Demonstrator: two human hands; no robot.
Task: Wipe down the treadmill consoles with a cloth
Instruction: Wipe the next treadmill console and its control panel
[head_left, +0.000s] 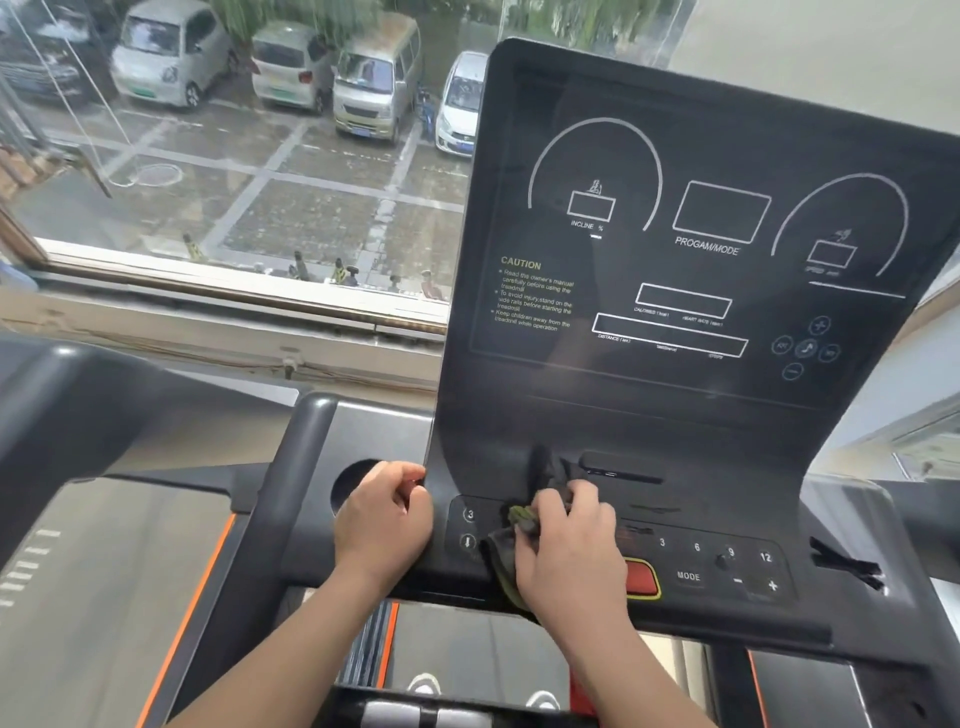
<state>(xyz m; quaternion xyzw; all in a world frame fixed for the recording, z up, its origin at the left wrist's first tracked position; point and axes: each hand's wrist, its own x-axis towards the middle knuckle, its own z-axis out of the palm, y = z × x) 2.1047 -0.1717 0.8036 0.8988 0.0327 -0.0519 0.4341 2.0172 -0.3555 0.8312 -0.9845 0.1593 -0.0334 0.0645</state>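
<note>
Console (623, 415) marked CAUTION, PROGAM/MODE; right hand (569, 545) grips cloth (500, 564) beside key 3 (469, 514)

dark crumpled cloth (506, 553) lies on the black console's (675, 291) button panel.

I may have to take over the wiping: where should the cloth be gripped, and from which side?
Grip the cloth at its bunched middle, from above, where the right hand holds it: it lies crumpled on the lower button strip of the console, and only a thin flap trails toward the front edge.
</note>
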